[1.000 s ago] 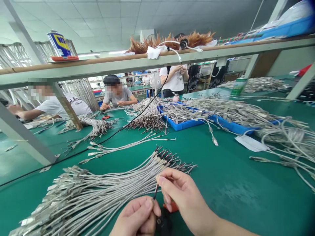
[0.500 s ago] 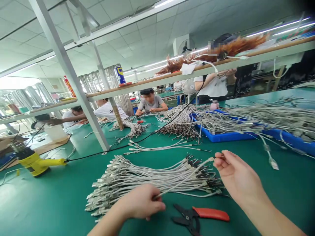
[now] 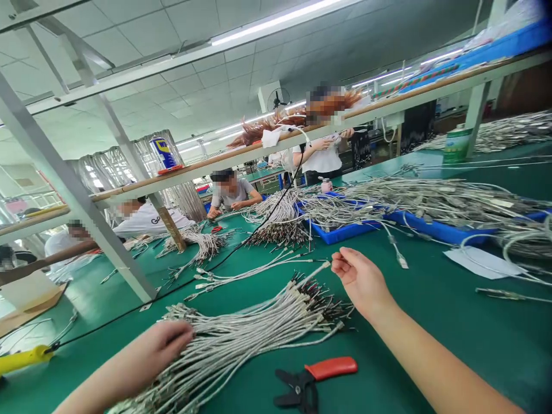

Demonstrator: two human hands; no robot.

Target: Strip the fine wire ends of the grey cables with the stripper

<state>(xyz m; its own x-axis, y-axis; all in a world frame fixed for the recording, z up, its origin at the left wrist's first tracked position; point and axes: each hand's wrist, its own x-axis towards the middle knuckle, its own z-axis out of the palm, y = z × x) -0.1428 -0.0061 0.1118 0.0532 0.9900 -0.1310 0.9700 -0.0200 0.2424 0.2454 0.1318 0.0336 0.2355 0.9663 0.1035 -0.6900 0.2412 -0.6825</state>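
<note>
A thick bundle of grey cables (image 3: 250,336) with dark wire ends lies on the green table (image 3: 431,322) in front of me. My right hand (image 3: 360,279) is raised over the bundle's right end and pinches the tip of one grey cable (image 3: 317,270), drawn out straight from the pile. My left hand (image 3: 161,345) lies on the bundle's left part, its fingers closed over the same cable among the strands. Black pliers with a red handle (image 3: 314,376) rest on the table just in front of the bundle, touched by neither hand.
Several loose cables (image 3: 241,270) lie beyond the bundle. Blue trays (image 3: 435,231) heaped with cables stand at the right, a white paper (image 3: 483,261) beside them. A yellow tool (image 3: 21,359) sits far left. A shelf (image 3: 267,146) spans overhead; several people work across the table.
My left hand has slid left along the bundle and my right hand has carried the cable's tip up and away. The view has swung slightly right, and the pliers now sit nearer the middle.
</note>
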